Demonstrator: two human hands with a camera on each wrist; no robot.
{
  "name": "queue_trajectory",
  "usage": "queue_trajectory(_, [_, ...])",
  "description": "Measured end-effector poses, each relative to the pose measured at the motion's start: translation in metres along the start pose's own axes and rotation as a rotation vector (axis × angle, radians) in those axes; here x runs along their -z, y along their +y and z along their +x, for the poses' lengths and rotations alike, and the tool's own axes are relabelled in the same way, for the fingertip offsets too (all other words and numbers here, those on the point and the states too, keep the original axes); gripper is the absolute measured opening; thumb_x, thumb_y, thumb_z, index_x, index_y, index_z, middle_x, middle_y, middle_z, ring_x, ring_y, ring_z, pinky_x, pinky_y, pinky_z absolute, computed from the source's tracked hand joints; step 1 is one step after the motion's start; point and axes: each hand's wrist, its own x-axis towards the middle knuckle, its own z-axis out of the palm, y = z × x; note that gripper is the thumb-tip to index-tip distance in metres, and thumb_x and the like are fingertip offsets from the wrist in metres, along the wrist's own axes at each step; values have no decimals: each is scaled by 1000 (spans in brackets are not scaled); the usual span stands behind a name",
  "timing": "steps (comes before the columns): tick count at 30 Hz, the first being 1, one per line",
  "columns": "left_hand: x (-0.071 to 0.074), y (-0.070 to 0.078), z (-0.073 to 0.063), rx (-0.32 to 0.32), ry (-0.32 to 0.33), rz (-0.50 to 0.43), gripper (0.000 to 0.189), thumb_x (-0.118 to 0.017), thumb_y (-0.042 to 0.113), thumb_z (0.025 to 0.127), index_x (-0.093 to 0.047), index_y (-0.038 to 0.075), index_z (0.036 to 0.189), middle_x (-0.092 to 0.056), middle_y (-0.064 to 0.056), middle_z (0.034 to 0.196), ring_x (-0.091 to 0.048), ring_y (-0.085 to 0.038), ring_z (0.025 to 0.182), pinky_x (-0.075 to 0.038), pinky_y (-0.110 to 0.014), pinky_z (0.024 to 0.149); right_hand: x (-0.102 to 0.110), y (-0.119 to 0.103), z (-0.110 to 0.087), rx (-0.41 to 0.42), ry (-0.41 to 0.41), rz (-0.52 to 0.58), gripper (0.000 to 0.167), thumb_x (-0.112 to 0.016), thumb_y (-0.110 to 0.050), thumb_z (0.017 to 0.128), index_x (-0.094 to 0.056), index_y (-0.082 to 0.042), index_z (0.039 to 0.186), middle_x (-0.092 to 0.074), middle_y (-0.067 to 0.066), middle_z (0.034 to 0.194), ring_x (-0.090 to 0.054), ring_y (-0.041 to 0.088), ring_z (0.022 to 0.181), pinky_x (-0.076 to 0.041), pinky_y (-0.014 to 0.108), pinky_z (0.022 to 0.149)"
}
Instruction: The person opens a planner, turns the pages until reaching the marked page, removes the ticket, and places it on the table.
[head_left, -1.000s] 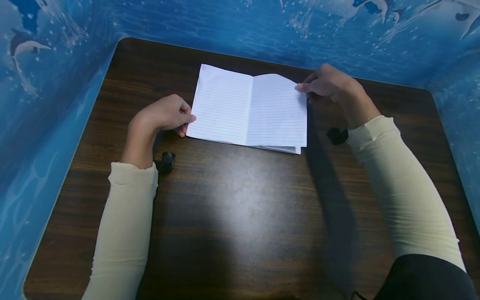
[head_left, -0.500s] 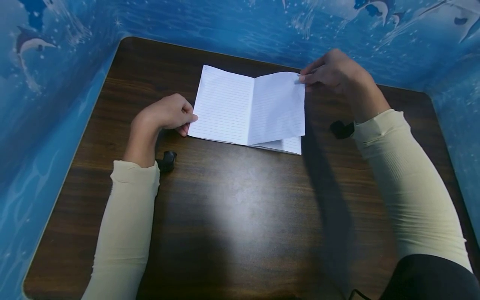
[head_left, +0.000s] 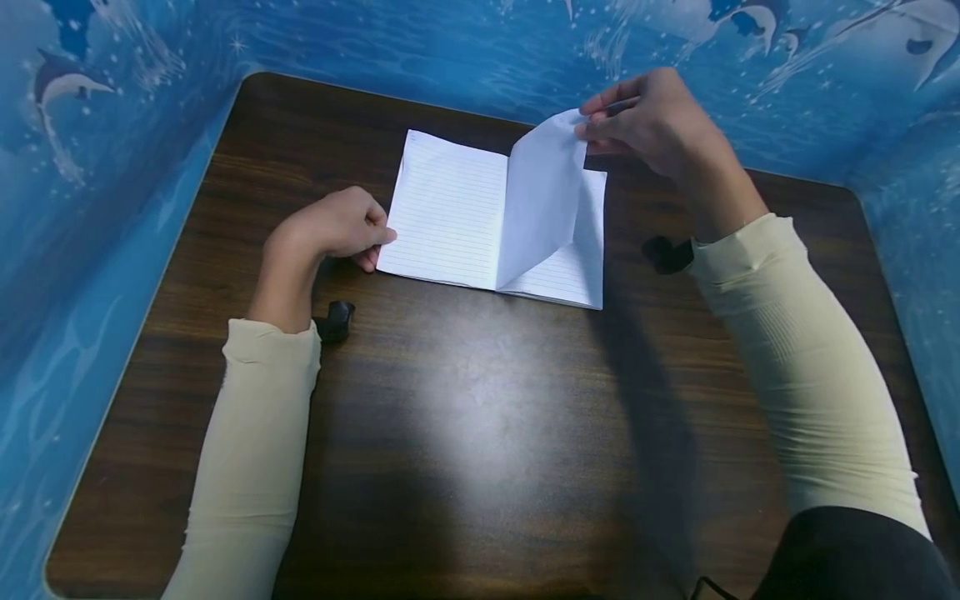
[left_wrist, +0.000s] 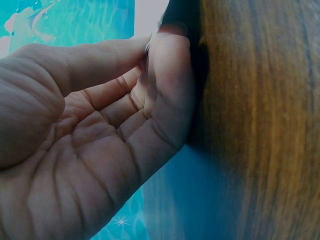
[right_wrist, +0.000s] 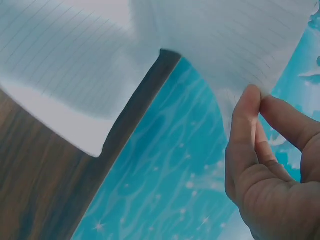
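Observation:
An open lined notebook (head_left: pixel 450 208) lies toward the far side of the dark wooden table. My left hand (head_left: pixel 337 225) pinches the lower left edge of its left half, thumb on top of the paper. In the left wrist view, the left fingers (left_wrist: pixel 170 75) are tucked beneath the edge. My right hand (head_left: pixel 652 125) pinches the upper outer corner of a right-hand page (head_left: pixel 543 192), which stands lifted and curved above the notebook. Under it, another lined page (head_left: pixel 573 271) shows. The right wrist view has the thumb and forefinger meeting at the corner of the raised page (right_wrist: pixel 240 55).
The brown table (head_left: pixel 480 433) has rounded far corners. Blue sea-patterned walls (head_left: pixel 420 50) with dolphins rise around it. A small black device (head_left: pixel 335 322) sits at the left wrist, another black device (head_left: pixel 666 254) at the right wrist. A thin black cable (head_left: pixel 712 587) shows near the bottom.
My right hand has raised the right-hand page and brought it up and leftward, uncovering more of the page below. My left hand has stayed on the left edge.

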Motion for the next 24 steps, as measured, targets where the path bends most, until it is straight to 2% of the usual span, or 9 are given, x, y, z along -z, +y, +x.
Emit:
queue_trajectory(7, [-1,1,1,13,-3,-4,29,-56,18,112,-69,-2,96,-67,-7,73,-66,-20,69,-51,-42,82,-18,-20,-3,46,22,121,37,-78,-13,96,-71,-10,132,-65,6,132,-72,26,117,-59,27,96])
queue_trajectory(12, [-2,3,1,10,-5,-6,28,-57,18,112,-68,-2,97,-67,-8,73,-67,-20,69,-52,-41,81,-27,-30,-4,83,2,152,35,-78,-10,96,-71,-8,130,-66,2,118,-72,25,113,-60,27,95])
queue_trajectory(18, [-5,9,1,6,-9,-3,27,-57,18,112,-68,-2,96,-67,-8,73,-67,-20,69,-53,-42,83,-40,-37,-6,143,-25,194,30,-78,-5,95,-72,-3,125,-67,4,105,-74,21,101,-62,23,84])
queue_trajectory(24, [-4,13,0,-11,-22,-2,31,-56,18,112,-67,0,89,-67,-7,72,-65,-20,69,-50,-40,79,-62,-45,-3,205,-67,273,21,-78,3,93,-72,-3,112,-66,6,96,-74,19,88,-64,25,79])
